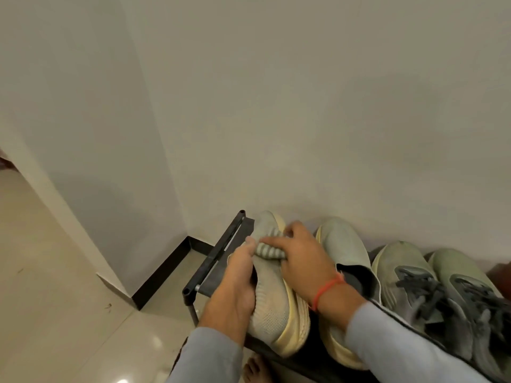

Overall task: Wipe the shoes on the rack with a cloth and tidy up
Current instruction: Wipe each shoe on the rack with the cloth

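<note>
Shoe rack (213,261), black metal frame with a dark shelf, stands against a pale wall (304,106) near a corner with black skirting (163,269). Four shoes sit in a row on its top shelf. The leftmost, a beige knit slip-on sneaker (272,305) with a yellowish sole, lies toe toward the wall. The left hand (235,283) grips this sneaker along its left side near the opening, fingers curled round the upper and thumb on top. The right hand (301,258) presses a grey-and-white striped cloth (268,248), bunched, onto the sneaker's upper behind the toe, fingers bent over the cloth and holding it. A red thread bracelet (326,291) circles the right wrist; both forearms wear light grey sleeves (392,344). The matching second beige sneaker (345,250) sits just beside the first, partly hidden under the right forearm. Two grey-green lace-up sneakers (431,286) with dark laces follow to the right. Glossy cream floor tiles (55,313) lie to the left, and bare toes (255,369) show at the lower edge.
</note>
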